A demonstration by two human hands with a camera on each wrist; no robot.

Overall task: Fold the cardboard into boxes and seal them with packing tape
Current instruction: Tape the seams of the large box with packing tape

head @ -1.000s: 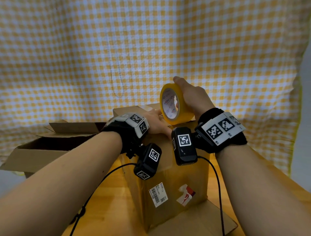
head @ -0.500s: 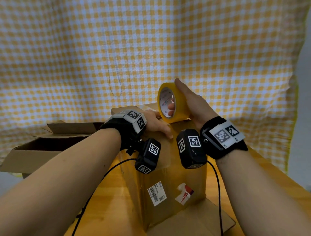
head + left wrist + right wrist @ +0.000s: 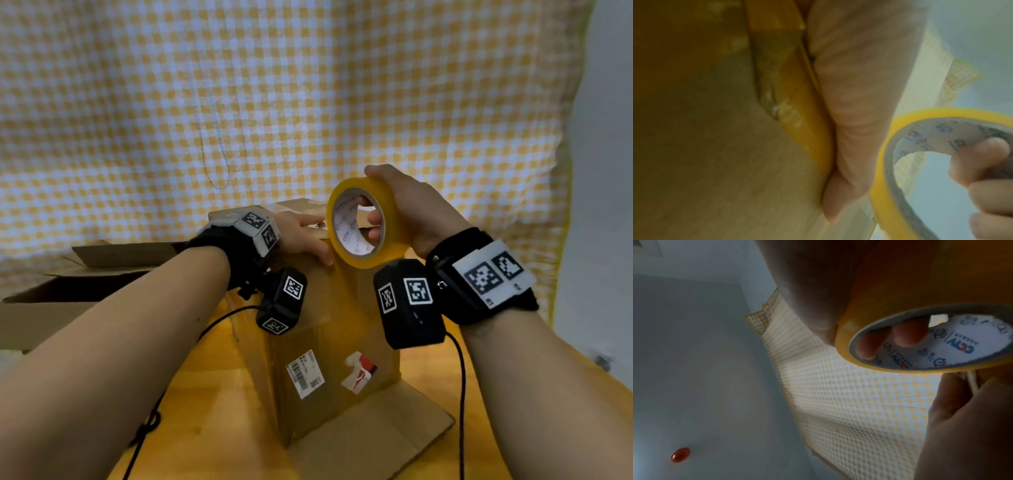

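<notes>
A tall brown cardboard box stands upright on the wooden table, with a barcode label and a red-and-white sticker on its near side. My left hand lies flat on the box's closed top, thumb down over the near top edge. My right hand grips a roll of yellow packing tape at the top's near right edge, fingers curled through the core. A translucent yellow strip of tape runs from the roll down the box's front face. In the left wrist view the roll sits beside my thumb.
A second, open cardboard box lies on the left of the table. One loose flap of the standing box spreads out on the wooden table in front. A yellow checked cloth hangs behind. Black wrist-camera cables trail down both forearms.
My right hand has drawn the tape roll back toward me to the box's near top edge and tilted it, with the fingers now through the core. My left hand stays on the top.
</notes>
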